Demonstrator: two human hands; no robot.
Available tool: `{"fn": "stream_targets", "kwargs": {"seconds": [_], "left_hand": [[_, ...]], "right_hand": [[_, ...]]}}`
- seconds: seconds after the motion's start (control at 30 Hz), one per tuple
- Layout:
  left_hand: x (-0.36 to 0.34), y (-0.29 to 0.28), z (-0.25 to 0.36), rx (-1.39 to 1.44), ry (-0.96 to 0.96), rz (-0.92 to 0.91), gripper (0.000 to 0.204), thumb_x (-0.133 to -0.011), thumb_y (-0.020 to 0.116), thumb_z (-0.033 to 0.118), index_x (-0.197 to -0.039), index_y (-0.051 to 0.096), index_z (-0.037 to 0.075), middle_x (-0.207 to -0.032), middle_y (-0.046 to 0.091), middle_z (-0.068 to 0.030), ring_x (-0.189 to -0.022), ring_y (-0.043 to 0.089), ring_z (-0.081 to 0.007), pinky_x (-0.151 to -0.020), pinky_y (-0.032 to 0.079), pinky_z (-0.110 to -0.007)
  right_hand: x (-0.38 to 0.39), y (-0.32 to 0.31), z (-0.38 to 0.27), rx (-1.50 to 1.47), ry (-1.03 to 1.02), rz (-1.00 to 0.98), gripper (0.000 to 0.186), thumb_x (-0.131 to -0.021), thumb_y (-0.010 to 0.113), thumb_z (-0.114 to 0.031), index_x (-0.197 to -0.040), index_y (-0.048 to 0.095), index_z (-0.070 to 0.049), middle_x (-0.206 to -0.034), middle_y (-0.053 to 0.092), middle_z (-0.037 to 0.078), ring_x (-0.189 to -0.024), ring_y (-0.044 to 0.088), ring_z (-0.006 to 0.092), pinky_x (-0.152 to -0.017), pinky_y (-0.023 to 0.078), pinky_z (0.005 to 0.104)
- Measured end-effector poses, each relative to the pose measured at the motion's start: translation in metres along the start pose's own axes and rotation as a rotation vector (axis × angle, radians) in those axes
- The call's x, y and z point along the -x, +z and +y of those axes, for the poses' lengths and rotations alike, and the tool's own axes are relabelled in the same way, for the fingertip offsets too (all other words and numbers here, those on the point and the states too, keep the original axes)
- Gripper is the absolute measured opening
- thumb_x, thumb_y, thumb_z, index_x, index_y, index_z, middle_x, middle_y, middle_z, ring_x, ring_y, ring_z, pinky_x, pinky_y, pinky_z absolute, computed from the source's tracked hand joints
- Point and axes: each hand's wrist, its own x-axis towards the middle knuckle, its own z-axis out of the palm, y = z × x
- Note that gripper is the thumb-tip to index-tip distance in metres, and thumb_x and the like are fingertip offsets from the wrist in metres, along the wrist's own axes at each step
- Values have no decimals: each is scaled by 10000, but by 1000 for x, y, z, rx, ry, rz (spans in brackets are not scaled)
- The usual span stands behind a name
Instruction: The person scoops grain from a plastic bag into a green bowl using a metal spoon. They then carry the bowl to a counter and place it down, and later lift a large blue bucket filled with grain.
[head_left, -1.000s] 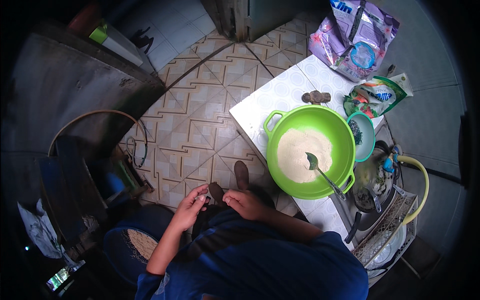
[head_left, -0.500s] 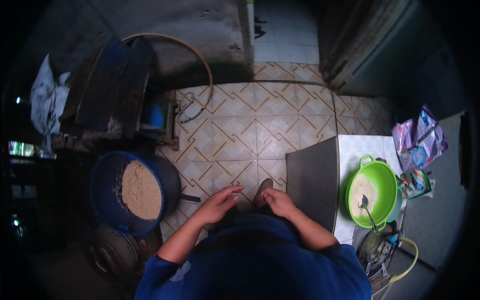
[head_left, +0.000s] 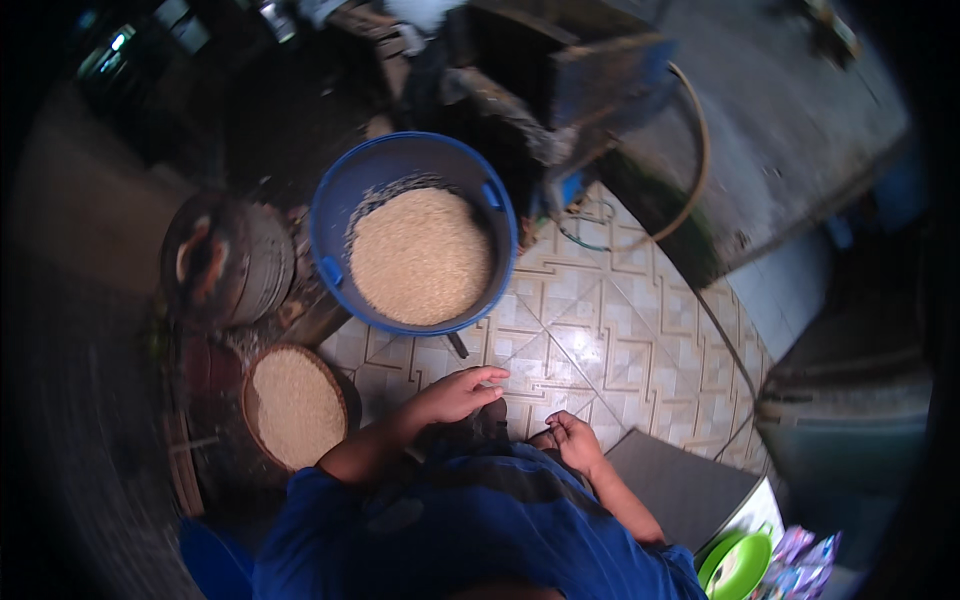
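Note:
My left hand (head_left: 460, 395) hovers in front of my body with its fingers stretched out and nothing in it. To its right, my right hand (head_left: 573, 440) hangs with its fingers curled in, and I see nothing in them. Closest to my left hand is a large blue tub (head_left: 332, 215), ahead and to the left. Pale, grain-like material (head_left: 420, 258) fills much of its bottom. Lower left, a round brown-rimmed basket (head_left: 247, 405) holds similar pale material (head_left: 300, 412). Neither hand touches the tub or the basket.
A rusty, round metal drum (head_left: 265, 265) stands left of the tub. Patterned floor tiles (head_left: 570, 330) lie ahead. A hose (head_left: 705, 150) curves down a low wall. At lower right, a grey-sided counter (head_left: 680, 490) bears a green basin (head_left: 735, 565) and purple packets (head_left: 805, 565).
My view has swung left. The blue tub now lies ahead, the basket has come into view, and the counter has slid to the lower right. Both hands keep nearly the same pose.

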Motion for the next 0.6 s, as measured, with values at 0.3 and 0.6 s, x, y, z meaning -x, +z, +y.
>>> {"fn": "stream_targets", "kwargs": {"seconds": [0.3, 0.6], "left_hand": [[74, -35, -75, 126, 14, 351, 442, -1018, 588, 271, -1387, 538, 31, -1211, 620, -137, -1138, 592, -215, -972, 468, -339], [88, -49, -120, 56, -124, 609, 466, -1003, 613, 322, -1363, 553, 33, -1113, 602, -85, -1031, 577, -171, -919, 465, -314]], "right_hand": [[-77, 31, -42, 197, -86, -245, 242, -990, 555, -218, -1122, 667, -49, -1082, 708, 198, -1052, 670, 367, -913, 521, 405], [-179, 20, -24, 377, -134, -413, 273, -1001, 537, -262, -1095, 658, -36, -1038, 709, 196, -1006, 680, 350, -884, 518, 400]]}}
